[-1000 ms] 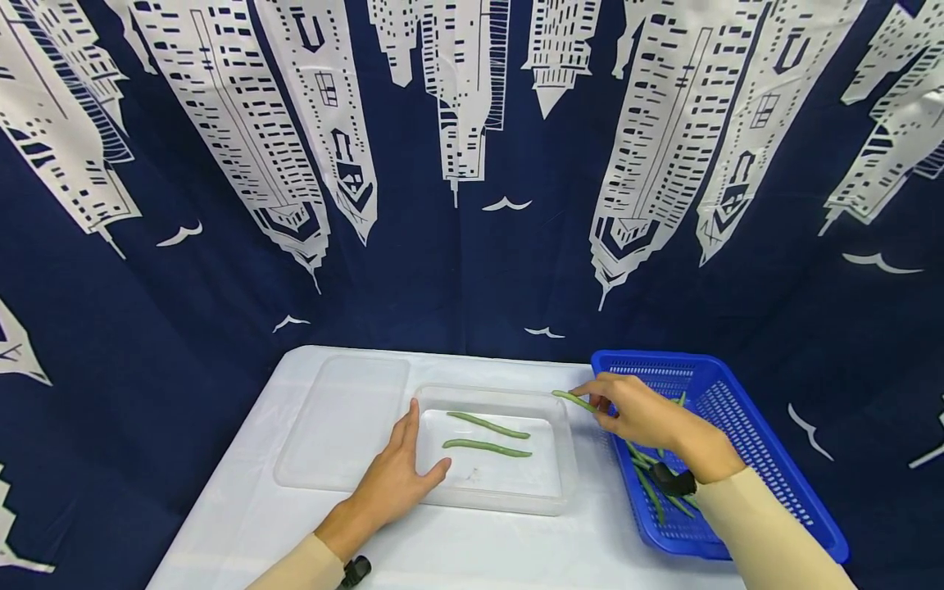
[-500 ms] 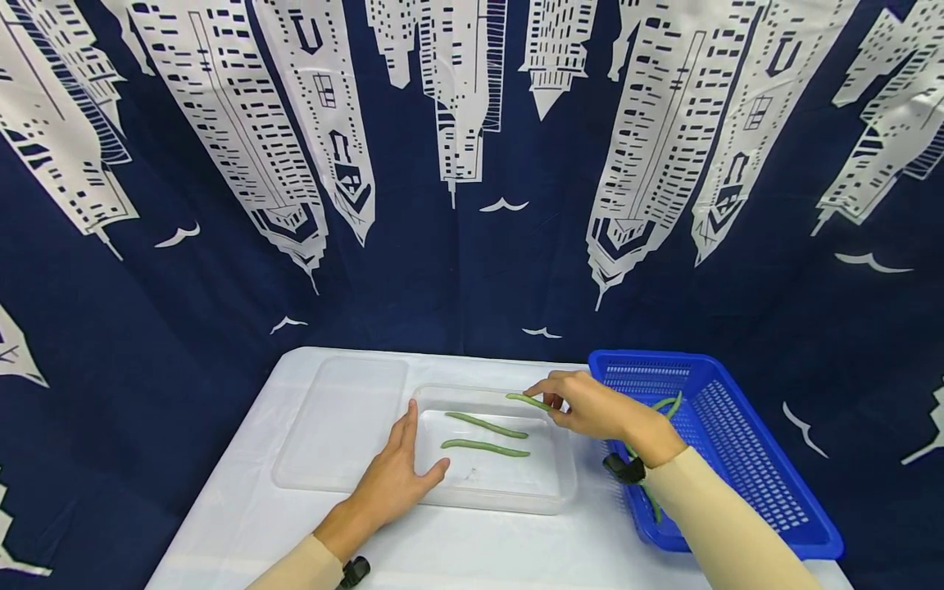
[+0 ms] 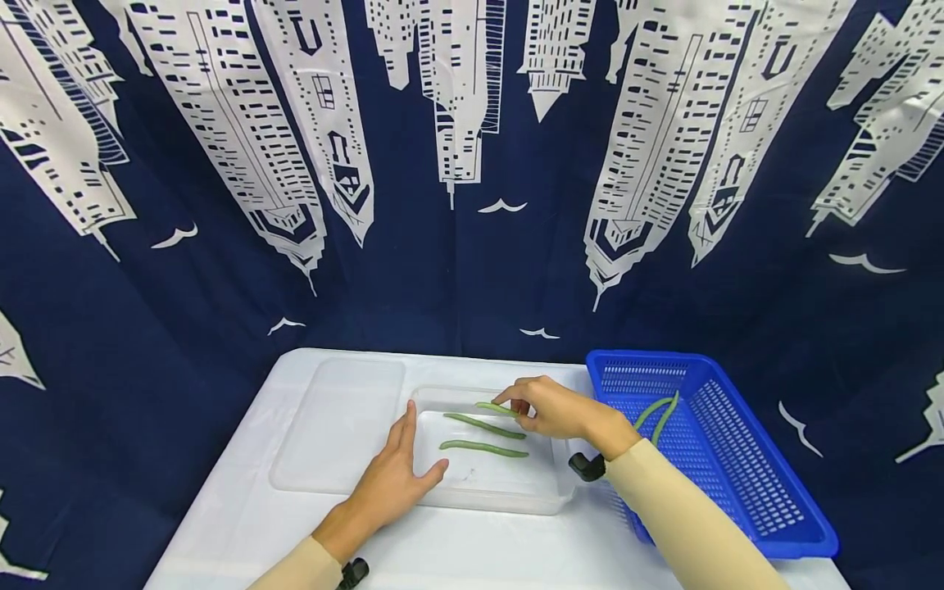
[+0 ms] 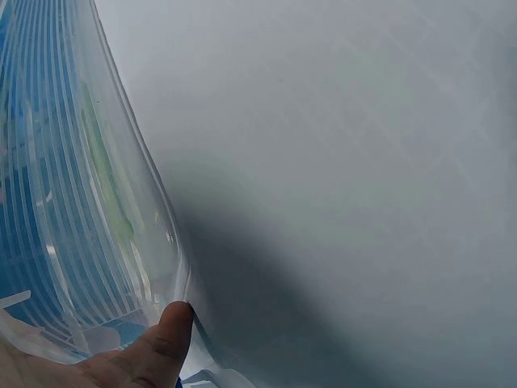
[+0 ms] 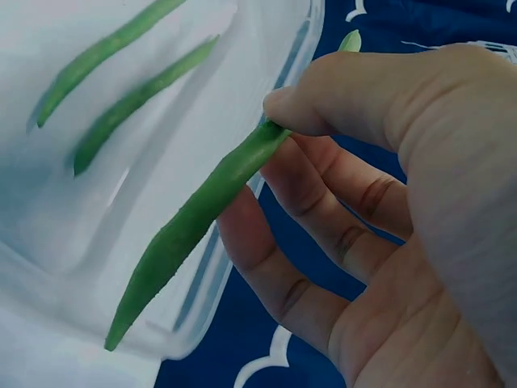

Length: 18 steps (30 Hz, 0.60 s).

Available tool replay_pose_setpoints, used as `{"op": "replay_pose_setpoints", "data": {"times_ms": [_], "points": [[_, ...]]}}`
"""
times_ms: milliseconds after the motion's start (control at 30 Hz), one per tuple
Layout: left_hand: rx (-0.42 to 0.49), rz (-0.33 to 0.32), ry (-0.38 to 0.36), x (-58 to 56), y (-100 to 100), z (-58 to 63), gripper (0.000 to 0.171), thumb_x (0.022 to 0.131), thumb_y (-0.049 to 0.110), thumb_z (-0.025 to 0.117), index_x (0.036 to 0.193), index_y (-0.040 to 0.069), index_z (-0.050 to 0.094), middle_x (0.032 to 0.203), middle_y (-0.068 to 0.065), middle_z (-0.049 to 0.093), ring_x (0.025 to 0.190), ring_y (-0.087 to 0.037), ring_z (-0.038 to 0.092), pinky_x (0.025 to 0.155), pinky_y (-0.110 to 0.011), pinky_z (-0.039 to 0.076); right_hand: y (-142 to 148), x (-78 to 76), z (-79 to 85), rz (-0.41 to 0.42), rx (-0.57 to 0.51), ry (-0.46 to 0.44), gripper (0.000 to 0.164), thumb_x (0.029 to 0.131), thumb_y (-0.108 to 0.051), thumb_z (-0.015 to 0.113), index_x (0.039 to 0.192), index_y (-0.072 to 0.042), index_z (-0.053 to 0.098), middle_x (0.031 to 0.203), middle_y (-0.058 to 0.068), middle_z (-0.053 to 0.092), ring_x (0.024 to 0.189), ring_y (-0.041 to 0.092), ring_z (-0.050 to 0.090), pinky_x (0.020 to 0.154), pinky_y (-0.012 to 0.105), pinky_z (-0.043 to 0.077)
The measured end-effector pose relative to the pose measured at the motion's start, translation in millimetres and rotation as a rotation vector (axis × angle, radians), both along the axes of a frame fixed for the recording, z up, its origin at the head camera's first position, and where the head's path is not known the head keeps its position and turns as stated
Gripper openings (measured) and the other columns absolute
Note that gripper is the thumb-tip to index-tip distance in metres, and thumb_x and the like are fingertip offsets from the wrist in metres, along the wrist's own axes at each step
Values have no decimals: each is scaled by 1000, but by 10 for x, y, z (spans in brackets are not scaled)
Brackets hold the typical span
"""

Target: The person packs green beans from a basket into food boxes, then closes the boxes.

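A green bean (image 5: 194, 202) is pinched between the thumb and fingers of my right hand (image 3: 556, 410), over the far side of a clear plastic container (image 3: 509, 498). Two more green beans (image 3: 483, 447) lie roughly side by side on the container's floor. My left hand (image 3: 394, 471) rests at the container's left end with its fingers extended. In the left wrist view, a fingertip (image 4: 176, 319) touches the container's edge. One end of the pinched bean is partly hidden behind my right thumb.
A blue perforated basket (image 3: 774, 483) stands at the right with green beans (image 3: 667, 418) in it, partly hidden by my right sleeve. A flat translucent lid (image 3: 339, 426) lies left of the container on the white table (image 3: 243, 492). Behind hangs a navy cloth (image 3: 516, 270) printed with buildings.
My right hand has moved left from the basket to above the container, carrying the green bean. My left hand has stayed at the container's left end.
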<state>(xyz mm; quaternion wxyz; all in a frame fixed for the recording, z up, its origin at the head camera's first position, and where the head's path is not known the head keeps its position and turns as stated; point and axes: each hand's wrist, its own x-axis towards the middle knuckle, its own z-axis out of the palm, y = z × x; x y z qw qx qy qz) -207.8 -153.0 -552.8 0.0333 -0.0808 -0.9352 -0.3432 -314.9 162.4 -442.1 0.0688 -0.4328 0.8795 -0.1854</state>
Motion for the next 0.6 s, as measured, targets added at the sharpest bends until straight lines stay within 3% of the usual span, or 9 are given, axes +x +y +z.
{"op": "replay_pose_setpoints", "data": {"times_ms": [233,600], "points": [[-4,1,10,-13,-3,9,117,107,55,79,188,7,10,187,-24,37,150,-55,66,122,-67,58,-143,-50,-126,33,-3,-30,41,103,7,74,142,-4,82,113,6,81,99,12,76,96,46,70],[-3,-9,-11,0,-4,12,116,109,56,77,188,6,8,188,-25,34,155,-53,63,124,-66,57,-361,-132,-262,71,44,-45,39,104,3,77,143,-5,81,111,5,82,100,8,76,97,31,67]]}}
